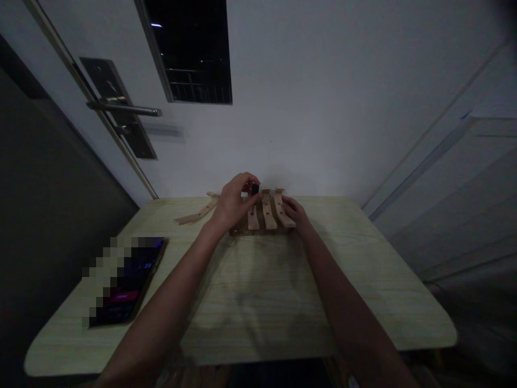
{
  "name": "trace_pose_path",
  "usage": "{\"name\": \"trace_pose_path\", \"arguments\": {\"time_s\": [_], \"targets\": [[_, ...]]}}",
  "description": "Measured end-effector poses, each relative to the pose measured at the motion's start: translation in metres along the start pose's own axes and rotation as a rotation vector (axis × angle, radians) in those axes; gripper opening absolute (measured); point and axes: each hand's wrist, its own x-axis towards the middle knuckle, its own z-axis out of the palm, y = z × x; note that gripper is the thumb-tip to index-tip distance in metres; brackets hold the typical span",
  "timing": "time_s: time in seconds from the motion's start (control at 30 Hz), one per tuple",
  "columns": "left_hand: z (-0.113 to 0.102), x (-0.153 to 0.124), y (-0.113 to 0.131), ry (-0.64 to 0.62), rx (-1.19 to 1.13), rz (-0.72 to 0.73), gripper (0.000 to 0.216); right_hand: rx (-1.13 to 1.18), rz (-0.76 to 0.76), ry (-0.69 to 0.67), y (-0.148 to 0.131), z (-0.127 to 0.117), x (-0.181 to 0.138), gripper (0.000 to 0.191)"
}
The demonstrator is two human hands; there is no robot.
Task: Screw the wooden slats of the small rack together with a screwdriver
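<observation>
A small black-handled screwdriver (254, 189) is pinched between the thumb and fingers of my left hand (236, 199). Its thin shaft points down at one of the curved pale wooden pieces (253, 220), which has dark holes. Two similar pieces (269, 215) stand beside it in a row, all resting on a brown base (262, 232). My right hand (297, 211) is closed around the right end of this wooden assembly, fingers against the rightmost curved piece (284, 214). Left of my left hand, another wooden piece (197, 216) lies on the table, partly hidden behind the hand.
The pale wood-grain table (258, 302) has rounded corners and meets a white door (291, 134) at its back. A phone (135, 285) with a lit screen lies at the left. A metal door handle (129, 109) juts out above the table's left side.
</observation>
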Motion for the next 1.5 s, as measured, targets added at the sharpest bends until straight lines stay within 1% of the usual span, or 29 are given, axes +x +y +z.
{"name": "trace_pose_path", "arguments": {"time_s": [0.13,0.27,0.43,0.57,0.7,0.9,1.1,1.3,1.5], "targets": [[-0.001,0.0,-0.002,-0.023,0.015,0.009,0.025,-0.029,-0.023,0.004,0.0,-0.001,0.001,0.046],[-0.003,-0.001,0.0,-0.064,-0.002,-0.011,0.028,-0.02,-0.028,0.009,-0.001,-0.001,0.0,0.047],[-0.003,-0.003,0.004,-0.095,-0.018,-0.034,0.022,0.002,-0.02,-0.022,-0.001,0.0,-0.001,0.046],[-0.001,-0.004,0.003,-0.091,-0.023,-0.064,0.029,-0.016,-0.013,-0.007,0.001,0.001,0.0,0.047],[0.001,-0.005,0.002,-0.109,-0.056,-0.087,0.032,-0.028,-0.039,-0.007,0.002,0.0,0.001,0.046],[0.001,-0.005,0.0,-0.077,-0.044,-0.089,0.034,-0.038,-0.064,0.036,0.001,0.002,0.0,0.043],[0.004,-0.004,-0.004,-0.027,-0.099,-0.089,0.036,-0.05,-0.052,0.017,0.001,0.002,0.0,0.048],[0.007,-0.004,-0.01,0.028,-0.135,-0.07,0.032,-0.058,-0.049,-0.001,0.001,-0.001,0.002,0.049],[0.004,-0.004,-0.009,-0.027,-0.129,-0.099,0.037,-0.072,-0.063,0.001,0.0,0.001,0.0,0.052]]}}
